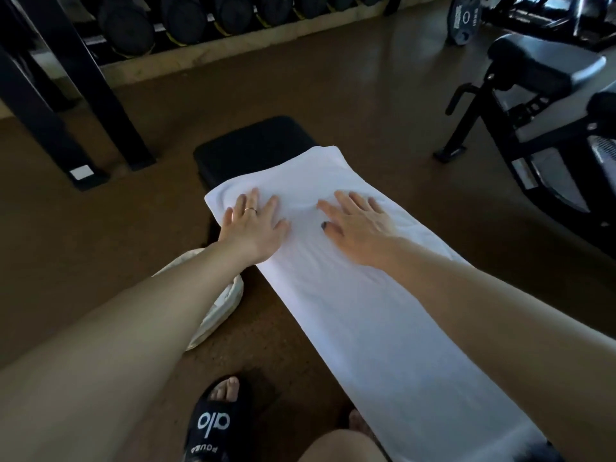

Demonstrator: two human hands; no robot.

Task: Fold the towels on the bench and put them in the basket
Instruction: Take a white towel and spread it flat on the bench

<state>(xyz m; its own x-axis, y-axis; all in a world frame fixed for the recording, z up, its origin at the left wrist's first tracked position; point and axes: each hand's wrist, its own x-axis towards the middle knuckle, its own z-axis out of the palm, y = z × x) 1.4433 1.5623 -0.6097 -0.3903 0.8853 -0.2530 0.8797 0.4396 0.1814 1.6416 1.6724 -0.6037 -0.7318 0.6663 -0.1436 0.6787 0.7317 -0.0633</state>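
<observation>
A long white towel (363, 315) lies stretched along a black padded bench (253, 145), covering most of it; only the bench's far end shows. My left hand (253, 225) rests flat on the towel's far left corner, fingers spread, a ring on one finger. My right hand (353, 225) presses flat on the towel a little to the right, fingers straight. Below the bench on the left a pale fabric thing (216, 308) sits on the floor, partly hidden by my left forearm; I cannot tell if it is the basket.
A dumbbell rack (166, 21) lines the far wall, with a black frame's legs (66, 105) at the left. Another gym machine (540, 105) stands at the right. My foot in a black slide (216, 418) is on the brown floor beside the bench.
</observation>
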